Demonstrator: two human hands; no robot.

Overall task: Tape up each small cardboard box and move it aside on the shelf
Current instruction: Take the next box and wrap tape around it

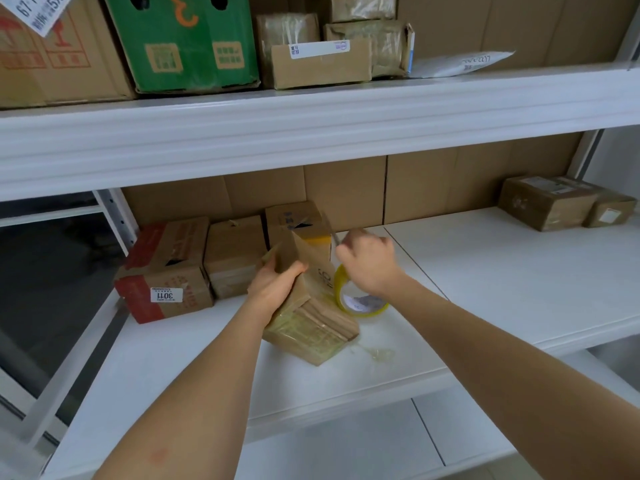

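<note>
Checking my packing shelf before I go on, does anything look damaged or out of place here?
A crumpled scrap of clear tape lies loose on the white shelf beside the small tape-wrapped cardboard box, which the left hand holds tilted.

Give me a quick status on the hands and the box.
Left hand grips the small box, tilted on the shelf. Right hand curled above the tape roll. Nothing blocking.

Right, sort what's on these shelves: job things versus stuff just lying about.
Job: box in left hand; tape roll; right hand; untaped boxes.

Lying about: green carton; taped boxes far right; white mailer.
</note>
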